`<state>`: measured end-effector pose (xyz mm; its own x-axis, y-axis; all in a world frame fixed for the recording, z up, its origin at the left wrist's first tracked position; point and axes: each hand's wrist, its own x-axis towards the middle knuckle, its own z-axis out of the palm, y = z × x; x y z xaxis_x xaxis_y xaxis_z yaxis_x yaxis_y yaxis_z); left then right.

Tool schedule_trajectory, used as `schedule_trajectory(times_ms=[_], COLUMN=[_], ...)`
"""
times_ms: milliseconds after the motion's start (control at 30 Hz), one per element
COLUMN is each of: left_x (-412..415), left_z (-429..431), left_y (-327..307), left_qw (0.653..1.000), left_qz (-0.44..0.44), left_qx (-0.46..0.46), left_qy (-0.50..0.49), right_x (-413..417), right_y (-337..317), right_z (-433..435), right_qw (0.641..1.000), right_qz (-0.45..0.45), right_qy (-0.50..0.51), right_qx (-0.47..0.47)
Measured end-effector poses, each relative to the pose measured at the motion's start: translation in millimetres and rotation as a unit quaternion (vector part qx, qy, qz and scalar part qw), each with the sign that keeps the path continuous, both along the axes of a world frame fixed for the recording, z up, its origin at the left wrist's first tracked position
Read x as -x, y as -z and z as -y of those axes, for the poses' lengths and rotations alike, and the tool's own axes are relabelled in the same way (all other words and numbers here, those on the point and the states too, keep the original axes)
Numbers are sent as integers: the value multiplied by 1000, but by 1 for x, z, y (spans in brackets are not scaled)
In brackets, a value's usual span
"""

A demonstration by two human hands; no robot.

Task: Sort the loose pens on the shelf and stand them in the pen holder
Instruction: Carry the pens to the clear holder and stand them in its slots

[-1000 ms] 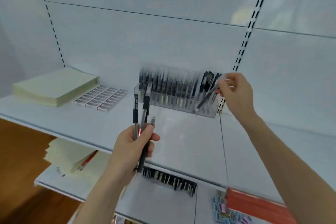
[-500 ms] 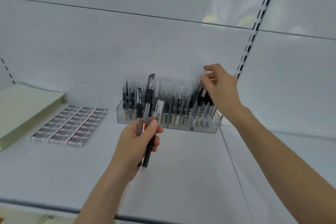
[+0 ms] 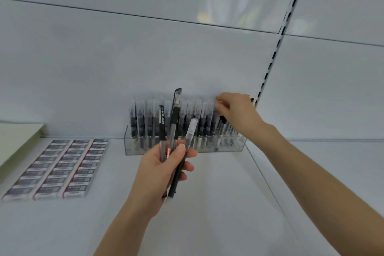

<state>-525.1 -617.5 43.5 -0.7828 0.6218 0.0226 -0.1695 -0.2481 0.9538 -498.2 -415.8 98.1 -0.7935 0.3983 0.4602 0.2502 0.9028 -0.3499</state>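
Pens (image 3: 174, 129), four or so and loose, stand fanned upward in the left hand (image 3: 164, 170), whose fingers and thumb are wrapped tight round their lower barrels above the middle of the shelf (image 3: 207, 226); one has a black cap with a clip, one a black printed barrel, one a clear frosted cap. Behind them the clear pen holder (image 3: 230, 148) sits at the back edge of the shelf, against the back panel (image 3: 124, 68), packed with upright pens in rows. The right hand (image 3: 239, 115) reaches over the holder's right end, fingers bent down and close together on the pen tops there; a dark pen end shows just under the fingertips, but whether they are clamped on it cannot be told. A slotted upright (image 3: 270, 64) rises just beside that hand. Near the left edge of the shelf lie rows of small boxes (image 3: 60, 168), and a pale paper stack (image 3: 18, 141) sits at the back left corner.
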Motion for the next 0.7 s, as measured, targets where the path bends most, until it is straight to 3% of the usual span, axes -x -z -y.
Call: schedule_trajectory(times_ms=[67,167,267,367,467,533,600,700], left_x=[-2,-7,-15,-23,-25,-22,-18,-17], left_z=[1,1,-6,-13,-13,-11,-8,-4], left_y=[-2,-8,-12,-12,-9,-5,-2,0], left_qw=[1000,1000,999,998,999,1000,997,996], left_qz=[-7,-15,-21,-37,-32,-23,-27,-26], left_qx=[-6,-18,-28,-19,-6,4,26,34], left_qy=[3,5,15,37,19,-20,-61,-77], right_x=[-9,-32,-50,-57,-59,-61,-60,-48], right_y=[2,0,-1,1,-8,-21,-32,-31], right_z=[4,23,45,51,39,22,3,-13], right_qw=[999,970,925,896,885,879,892,932], right_qz=[-41,-166,-130,-104,-116,-181,-247,-260], right_qy=[14,-5,-84,-132,-139,-111,-68,-15], right_qx=[33,178,347,412,430,427,373,252])
